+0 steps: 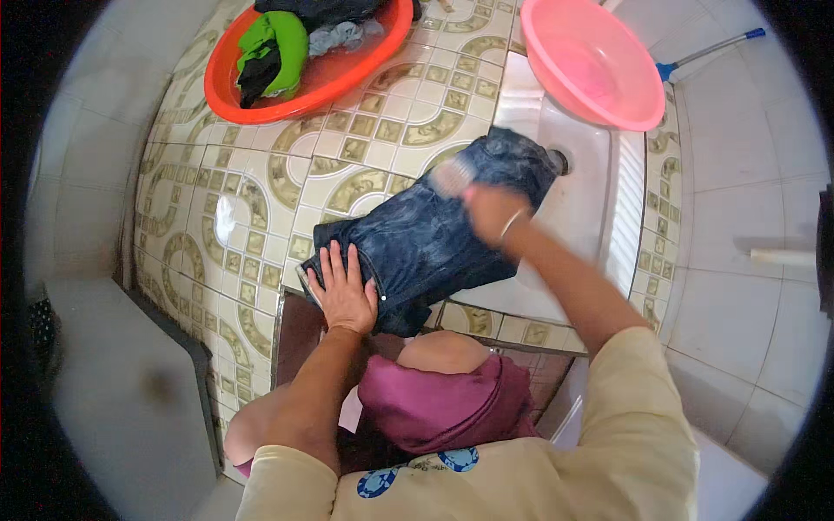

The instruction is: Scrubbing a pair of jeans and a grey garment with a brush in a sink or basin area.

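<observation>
A pair of dark blue denim jeans (427,225) lies slantwise in front of me, partly on the tiled surface and partly over a white ceramic basin (580,241) with ribbed sides. Pale, foamy-looking streaks mark the denim. My left hand (344,293) presses flat on the waistband end, fingers spread. Farther along the cloth, my right hand (495,211) grips a scrubbing brush (453,177), pale bristles showing; both are blurred by motion. The brush is at the denim's upper side. Beside the far end of the jeans a dark round drain fitting (560,161) shows.
An orange-red tub (306,107) at the back left holds water and green, black and grey clothes. The pink basin (593,71) stands over the ceramic basin's far end. A blue-ended rod (710,49) leans by the right wall. Patterned tiles (260,202) extend leftward.
</observation>
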`<state>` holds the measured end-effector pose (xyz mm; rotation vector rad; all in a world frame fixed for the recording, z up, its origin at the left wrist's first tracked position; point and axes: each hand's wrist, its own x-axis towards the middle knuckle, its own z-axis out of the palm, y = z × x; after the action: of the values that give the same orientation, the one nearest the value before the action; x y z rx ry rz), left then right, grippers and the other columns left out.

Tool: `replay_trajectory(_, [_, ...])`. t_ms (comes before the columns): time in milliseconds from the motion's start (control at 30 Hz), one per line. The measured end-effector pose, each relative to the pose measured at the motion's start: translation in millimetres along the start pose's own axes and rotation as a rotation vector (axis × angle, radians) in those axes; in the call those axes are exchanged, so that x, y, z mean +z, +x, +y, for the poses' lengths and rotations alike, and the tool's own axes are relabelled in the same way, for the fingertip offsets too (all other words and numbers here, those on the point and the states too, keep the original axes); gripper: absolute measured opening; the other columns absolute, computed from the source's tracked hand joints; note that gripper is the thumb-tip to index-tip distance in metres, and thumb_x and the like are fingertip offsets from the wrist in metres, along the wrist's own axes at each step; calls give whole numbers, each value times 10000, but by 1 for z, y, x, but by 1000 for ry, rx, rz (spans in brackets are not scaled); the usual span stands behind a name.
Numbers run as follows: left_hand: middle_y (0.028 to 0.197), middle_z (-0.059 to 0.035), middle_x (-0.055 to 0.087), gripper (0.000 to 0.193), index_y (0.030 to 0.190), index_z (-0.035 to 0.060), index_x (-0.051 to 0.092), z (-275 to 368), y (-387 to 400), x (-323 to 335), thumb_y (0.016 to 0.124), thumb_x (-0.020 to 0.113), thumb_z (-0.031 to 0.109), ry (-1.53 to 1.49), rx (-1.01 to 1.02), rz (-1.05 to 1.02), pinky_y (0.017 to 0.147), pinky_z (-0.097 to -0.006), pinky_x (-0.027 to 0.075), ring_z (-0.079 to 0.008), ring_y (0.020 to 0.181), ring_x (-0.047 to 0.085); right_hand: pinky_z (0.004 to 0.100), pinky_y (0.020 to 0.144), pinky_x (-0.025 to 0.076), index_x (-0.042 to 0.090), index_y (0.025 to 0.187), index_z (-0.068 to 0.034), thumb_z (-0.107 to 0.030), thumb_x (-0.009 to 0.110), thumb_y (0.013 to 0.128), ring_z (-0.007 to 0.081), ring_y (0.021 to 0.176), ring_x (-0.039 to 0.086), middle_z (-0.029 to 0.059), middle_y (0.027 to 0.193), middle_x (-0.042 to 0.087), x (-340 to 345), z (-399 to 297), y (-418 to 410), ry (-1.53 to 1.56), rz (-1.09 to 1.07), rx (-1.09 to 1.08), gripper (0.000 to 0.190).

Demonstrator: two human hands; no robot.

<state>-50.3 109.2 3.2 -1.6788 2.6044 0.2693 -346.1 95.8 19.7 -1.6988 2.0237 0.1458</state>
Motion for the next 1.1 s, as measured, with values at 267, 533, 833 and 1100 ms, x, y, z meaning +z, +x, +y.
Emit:
replay_trajectory(267, [1467, -165, 156, 674, 1387, 86, 271, 15, 8, -1, 798, 554, 254, -12, 34, 45, 1053, -561, 55, -338, 1361, 109, 470, 679, 497, 548, 958, -21, -295, 288, 950, 367, 788, 630, 195, 859, 645, 15, 87, -38, 106, 104, 287, 378])
replay_trajectory(533, [1469, -160, 155, 690, 1389, 90, 268, 3, 0, 1, 789, 565, 255, 1, 25, 44, 1054, -557, 49, -334, 1362, 111, 518, 687, 470, 549, 906, -53, -338, 412, 879, 385, 771, 629, 240, 815, 625, 70, -41, -96, 121, 45, -210, 318])
replay_trajectory(833, [1465, -169, 156, 677, 1387, 84, 269, 21, 10, 4, 797, 543, 273, -7, 28, 28, 1054, -561, 41, -342, 1360, 104, 476, 758, 472, 553, 918, -48, -362, 319, 919, 363, 869, 617, 211, 902, 634, 86, 70, -51, 12, 32, 90, 391])
replay_trajectory(1100, [1460, -161, 175, 646, 1382, 88, 283, 0, 2, 2, 818, 519, 299, -40, 34, 55, 1052, -563, 45, -335, 1356, 117, 488, 607, 481, 564, 1024, -127, -349, 313, 942, 351, 722, 628, 156, 815, 640, 53, 54, -87, 55, -4, -66, 345])
